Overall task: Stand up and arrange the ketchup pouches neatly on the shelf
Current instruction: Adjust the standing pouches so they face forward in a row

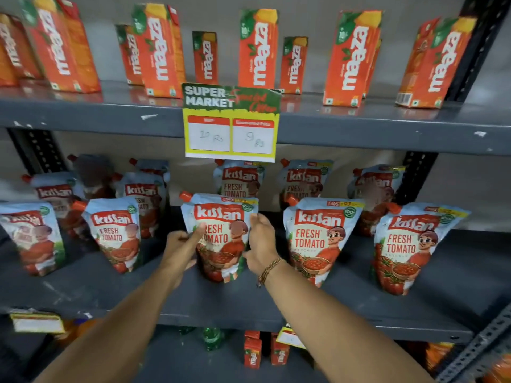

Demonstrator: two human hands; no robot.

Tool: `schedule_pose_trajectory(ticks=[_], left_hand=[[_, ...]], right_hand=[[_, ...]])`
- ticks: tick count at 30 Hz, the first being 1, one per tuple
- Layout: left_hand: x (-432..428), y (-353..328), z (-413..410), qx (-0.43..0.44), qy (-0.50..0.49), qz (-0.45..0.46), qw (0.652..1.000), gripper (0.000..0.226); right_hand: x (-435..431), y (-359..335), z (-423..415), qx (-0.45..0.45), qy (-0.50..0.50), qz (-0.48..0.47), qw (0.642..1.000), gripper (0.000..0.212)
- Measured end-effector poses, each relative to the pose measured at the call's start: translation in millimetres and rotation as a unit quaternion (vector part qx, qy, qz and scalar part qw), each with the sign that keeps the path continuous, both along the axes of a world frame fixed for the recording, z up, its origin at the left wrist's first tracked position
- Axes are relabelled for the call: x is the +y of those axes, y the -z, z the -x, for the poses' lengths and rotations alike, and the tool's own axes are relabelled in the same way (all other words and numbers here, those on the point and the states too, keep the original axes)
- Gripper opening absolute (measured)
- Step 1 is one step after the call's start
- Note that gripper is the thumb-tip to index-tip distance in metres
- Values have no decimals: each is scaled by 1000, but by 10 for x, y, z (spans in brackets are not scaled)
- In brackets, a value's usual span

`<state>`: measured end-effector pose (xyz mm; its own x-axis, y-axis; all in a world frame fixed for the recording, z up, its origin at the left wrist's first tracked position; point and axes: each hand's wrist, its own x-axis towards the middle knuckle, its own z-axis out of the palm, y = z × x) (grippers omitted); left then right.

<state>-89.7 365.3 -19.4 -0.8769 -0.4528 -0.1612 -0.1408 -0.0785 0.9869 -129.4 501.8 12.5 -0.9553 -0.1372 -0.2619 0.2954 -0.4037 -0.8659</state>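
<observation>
Several red-and-white ketchup pouches stand upright on the grey middle shelf (249, 302), in a front row and a back row. The centre front pouch (221, 233) is held between both hands. My left hand (182, 247) presses its left edge, thumb on the front. My right hand (261, 244) grips its right edge, with a thread band on the wrist. To its left stand a front pouch (113, 236) and a leaning one (30, 239). Two front pouches (318, 239) (406, 247) stand to the right. Behind them, back-row pouches (240, 179) are partly hidden.
Orange mango drink cartons (258, 48) line the shelf above. A yellow price card (231, 123) hangs from that shelf's edge over the centre pouches. Black perforated uprights (414, 175) frame the sides. Small cartons (253, 352) and a green bottle sit on the shelf below.
</observation>
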Motion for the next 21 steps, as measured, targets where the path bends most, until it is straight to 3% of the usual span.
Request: schedule_pose_trajectory(ticks=[1, 4, 7, 14, 21], left_hand=[[-19, -59, 31, 12, -10, 7, 1000, 25], [-95, -185, 100, 47, -57, 34, 997, 31], [-123, -278, 177, 58, -22, -12, 998, 13], [-81, -303, 235, 55, 22, -72, 996, 15], [-53, -314, 247, 60, 53, -56, 995, 17]], right_hand=[[-42, -15, 18, -3, 8, 4, 1000, 22], [-118, -25, 55, -1, 22, -8, 1000, 25], [-101, -72, 52, -5, 32, -18, 999, 24], [-48, -151, 115, 1, 40, -47, 998, 23], [-23, -157, 135, 11, 59, -72, 996, 26]])
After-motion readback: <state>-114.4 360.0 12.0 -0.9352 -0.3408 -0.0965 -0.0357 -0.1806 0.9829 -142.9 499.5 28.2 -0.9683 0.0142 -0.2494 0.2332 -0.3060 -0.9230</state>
